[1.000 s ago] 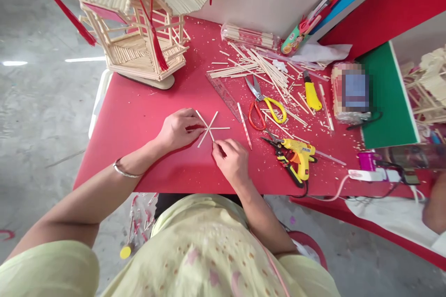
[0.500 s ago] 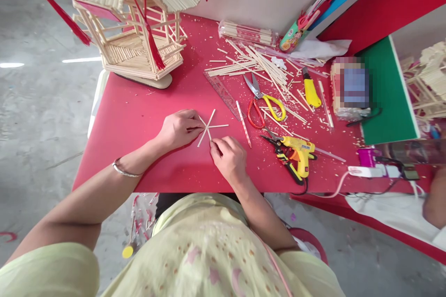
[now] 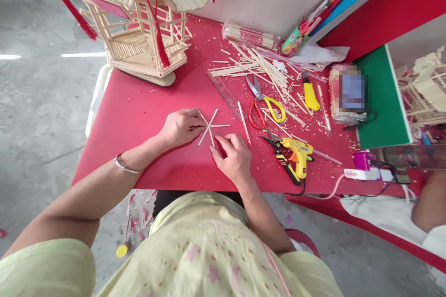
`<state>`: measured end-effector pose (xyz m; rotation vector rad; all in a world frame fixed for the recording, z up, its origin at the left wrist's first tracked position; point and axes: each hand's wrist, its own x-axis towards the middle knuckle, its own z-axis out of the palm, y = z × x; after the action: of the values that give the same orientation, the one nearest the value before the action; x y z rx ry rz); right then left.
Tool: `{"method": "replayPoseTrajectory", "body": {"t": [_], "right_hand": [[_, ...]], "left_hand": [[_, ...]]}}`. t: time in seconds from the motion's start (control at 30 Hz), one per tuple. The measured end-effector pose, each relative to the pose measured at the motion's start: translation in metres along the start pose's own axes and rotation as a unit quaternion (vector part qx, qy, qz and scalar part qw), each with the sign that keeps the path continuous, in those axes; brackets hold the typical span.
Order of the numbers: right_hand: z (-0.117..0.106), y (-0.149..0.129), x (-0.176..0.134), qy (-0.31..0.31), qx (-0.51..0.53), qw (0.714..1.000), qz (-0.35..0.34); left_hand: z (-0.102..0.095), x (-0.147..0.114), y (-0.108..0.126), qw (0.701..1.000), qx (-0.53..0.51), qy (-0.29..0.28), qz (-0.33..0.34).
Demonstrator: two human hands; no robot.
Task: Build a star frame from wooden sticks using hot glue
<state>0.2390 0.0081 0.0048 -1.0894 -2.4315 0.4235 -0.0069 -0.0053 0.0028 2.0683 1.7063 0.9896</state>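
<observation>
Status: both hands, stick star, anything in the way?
Left hand pinches the stick star at its left. Right hand open by a lower tip. Scissors and glue gun lie right, apart from both hands.

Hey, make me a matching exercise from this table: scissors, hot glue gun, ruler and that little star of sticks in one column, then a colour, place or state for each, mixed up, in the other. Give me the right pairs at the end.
Column one:
1. scissors
2. hot glue gun
3. ruler
4. stick star

Column two:
A. see-through
B. touching the left hand
C. one red handle, one yellow handle
D. yellow body, orange trigger

Right pairs: 1-C, 2-D, 3-A, 4-B.
</observation>
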Motion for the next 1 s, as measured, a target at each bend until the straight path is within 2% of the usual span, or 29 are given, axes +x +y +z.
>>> {"method": "replayPoseTrajectory", "body": {"t": [0.23, 0.5, 1.0], "right_hand": [[0.0015, 0.0007, -0.0002, 0.001, 0.006, 1.0, 0.003], [0.0002, -0.0024, 0.0006, -0.001, 0.004, 1.0, -0.002], [-0.0001, -0.0039, 0.001, -0.007, 0.005, 1.0, -0.018]], "left_hand": [[-0.0003, 0.0005, -0.0002, 1.0, 0.003, 0.0, -0.006], [0.0003, 0.0014, -0.0067, 0.999, 0.017, 0.0, 0.037], [-0.0025, 0.0035, -0.0062, 0.999, 0.02, -0.008, 0.042]]}}
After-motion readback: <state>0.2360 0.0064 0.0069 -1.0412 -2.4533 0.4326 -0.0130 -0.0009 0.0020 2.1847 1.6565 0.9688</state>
